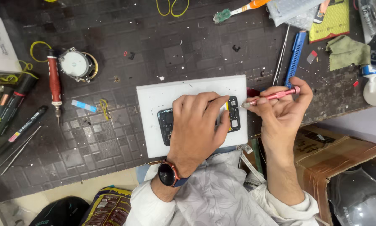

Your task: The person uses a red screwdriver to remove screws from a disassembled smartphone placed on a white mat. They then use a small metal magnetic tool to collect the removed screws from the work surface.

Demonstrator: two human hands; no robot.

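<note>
Person: pale grey patterned shirt (215,196), sleeves pushed up the forearms; round black wristwatch (168,174), blue strap, left wrist.

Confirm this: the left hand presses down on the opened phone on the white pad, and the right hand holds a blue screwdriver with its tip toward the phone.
Wrong in one respect: the screwdriver in the right hand is pink, not blue, as the head view shows. The left hand does press on the opened phone on the white pad, and the tip points toward it.
</note>
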